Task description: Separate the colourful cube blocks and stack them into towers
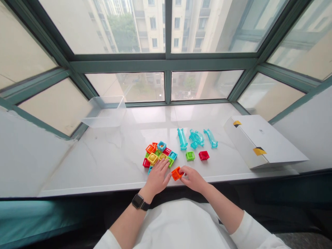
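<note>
The orange block (177,173) sits near the front edge of the surface (103,178), between our two hands. Our right hand (193,178) pinches it by its right side. Our left hand (157,174) lies palm down with its fingers extended over the near side of the colorful block pile (152,158); we cannot tell whether its thumb touches the orange block. Beyond our right hand, we see a green block (190,156) and a red block (204,155) standing apart, with turquoise pieces (182,139) just behind them.
</note>
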Available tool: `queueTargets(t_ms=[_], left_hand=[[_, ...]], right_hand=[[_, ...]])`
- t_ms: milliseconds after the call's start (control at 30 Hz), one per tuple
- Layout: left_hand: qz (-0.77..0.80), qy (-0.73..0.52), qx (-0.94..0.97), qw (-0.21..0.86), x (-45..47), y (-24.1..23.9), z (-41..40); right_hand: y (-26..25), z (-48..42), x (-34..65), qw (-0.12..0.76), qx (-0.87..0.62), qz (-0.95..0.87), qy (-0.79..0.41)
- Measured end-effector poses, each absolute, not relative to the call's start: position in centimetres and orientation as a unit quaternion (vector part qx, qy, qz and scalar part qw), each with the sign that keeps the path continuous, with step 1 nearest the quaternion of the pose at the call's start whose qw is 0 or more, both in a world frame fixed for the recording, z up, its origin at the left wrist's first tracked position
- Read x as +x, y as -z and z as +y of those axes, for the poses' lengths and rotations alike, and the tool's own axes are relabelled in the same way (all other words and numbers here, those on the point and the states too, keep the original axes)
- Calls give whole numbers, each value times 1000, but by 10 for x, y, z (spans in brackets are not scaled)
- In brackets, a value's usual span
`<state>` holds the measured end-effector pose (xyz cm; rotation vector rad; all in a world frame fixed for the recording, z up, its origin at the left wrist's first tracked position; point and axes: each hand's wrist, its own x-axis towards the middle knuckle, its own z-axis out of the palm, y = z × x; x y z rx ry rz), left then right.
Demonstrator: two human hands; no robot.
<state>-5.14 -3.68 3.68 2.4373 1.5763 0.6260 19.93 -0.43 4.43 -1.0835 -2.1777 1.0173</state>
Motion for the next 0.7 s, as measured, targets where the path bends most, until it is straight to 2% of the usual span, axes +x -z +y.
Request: queueTargets(t_ms=[233,367,500,700], left_hand=[[519,-218,822,80,-57,-31,-34],[515,-223,825,69,-58,-29,-33],[510,-229,826,64,-59,-25,-32],[502,-243,828,63,-61,-24,-31]], right_hand=[[-57,6,243,403,-449,-619,-503],[-56,14,258,480,-474,-511,-532],[-48,18,263,501,-479,-457,-557],[-52,11,256,479,-472,-484,-559]])
